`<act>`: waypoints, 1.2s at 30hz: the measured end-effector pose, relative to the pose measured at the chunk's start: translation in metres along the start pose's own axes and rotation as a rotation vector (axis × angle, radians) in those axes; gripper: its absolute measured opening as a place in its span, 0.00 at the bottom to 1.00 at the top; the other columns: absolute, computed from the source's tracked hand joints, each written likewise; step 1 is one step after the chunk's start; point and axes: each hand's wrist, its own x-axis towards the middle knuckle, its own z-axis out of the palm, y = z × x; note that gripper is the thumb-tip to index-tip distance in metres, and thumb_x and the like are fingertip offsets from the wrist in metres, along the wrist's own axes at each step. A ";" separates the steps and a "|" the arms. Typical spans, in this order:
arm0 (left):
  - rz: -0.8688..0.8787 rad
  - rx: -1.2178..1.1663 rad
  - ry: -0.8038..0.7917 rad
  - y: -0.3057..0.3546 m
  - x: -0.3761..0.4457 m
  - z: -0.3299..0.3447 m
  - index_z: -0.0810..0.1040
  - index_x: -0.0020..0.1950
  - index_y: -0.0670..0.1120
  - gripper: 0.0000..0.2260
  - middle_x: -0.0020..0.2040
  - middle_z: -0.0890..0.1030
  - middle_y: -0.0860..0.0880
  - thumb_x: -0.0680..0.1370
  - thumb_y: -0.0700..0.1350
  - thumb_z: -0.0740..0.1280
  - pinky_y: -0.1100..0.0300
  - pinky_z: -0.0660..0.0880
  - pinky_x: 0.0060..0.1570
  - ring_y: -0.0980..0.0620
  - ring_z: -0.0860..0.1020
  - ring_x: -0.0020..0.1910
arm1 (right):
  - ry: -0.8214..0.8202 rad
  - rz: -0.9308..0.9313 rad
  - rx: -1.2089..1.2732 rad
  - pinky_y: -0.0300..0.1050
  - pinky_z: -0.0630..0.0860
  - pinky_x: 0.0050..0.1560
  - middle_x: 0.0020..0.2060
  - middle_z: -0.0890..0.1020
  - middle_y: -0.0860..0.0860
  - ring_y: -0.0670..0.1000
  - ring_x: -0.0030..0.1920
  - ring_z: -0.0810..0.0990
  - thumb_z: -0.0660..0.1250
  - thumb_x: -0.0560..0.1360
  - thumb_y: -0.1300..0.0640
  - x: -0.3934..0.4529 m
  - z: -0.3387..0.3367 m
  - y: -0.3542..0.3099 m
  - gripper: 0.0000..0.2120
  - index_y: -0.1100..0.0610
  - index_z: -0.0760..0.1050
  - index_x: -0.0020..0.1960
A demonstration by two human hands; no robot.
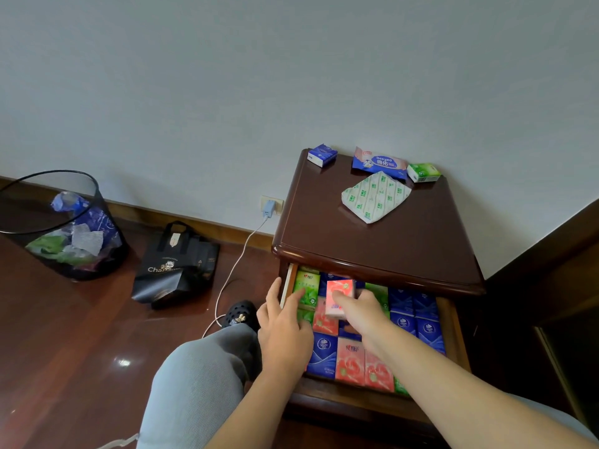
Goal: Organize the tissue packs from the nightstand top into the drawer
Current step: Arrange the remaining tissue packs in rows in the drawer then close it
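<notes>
In the open drawer (452, 322), at six o'clock from the nightstand top (372, 247), packs stand in tight colour rows, probably to fit more. The right hand (363, 307) pinches a pink pack (340, 294) above them. The left hand (285, 332), fingers straight, presses the green packs (306, 288) aside. Four packs remain on top, toward twelve o'clock.
</notes>
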 end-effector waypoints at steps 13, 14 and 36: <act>0.267 0.329 -0.067 0.007 -0.001 0.007 0.58 0.83 0.54 0.29 0.85 0.50 0.57 0.82 0.46 0.60 0.48 0.57 0.78 0.59 0.50 0.82 | 0.239 -0.116 -0.195 0.54 0.83 0.57 0.57 0.84 0.51 0.55 0.56 0.84 0.74 0.78 0.49 0.006 0.009 -0.004 0.20 0.52 0.77 0.67; 0.284 0.346 -0.067 0.008 -0.001 0.008 0.58 0.83 0.54 0.29 0.85 0.50 0.57 0.82 0.46 0.61 0.48 0.56 0.79 0.59 0.52 0.82 | 0.238 -0.122 -0.198 0.54 0.83 0.57 0.57 0.84 0.51 0.55 0.56 0.83 0.74 0.78 0.49 0.006 0.009 -0.005 0.20 0.52 0.77 0.68; 0.254 0.291 -0.070 0.002 0.002 0.014 0.56 0.84 0.53 0.32 0.83 0.57 0.56 0.81 0.46 0.62 0.51 0.46 0.82 0.58 0.52 0.82 | 0.163 -0.037 -0.095 0.55 0.86 0.51 0.44 0.81 0.46 0.53 0.48 0.85 0.76 0.76 0.47 0.015 0.017 -0.003 0.12 0.47 0.75 0.54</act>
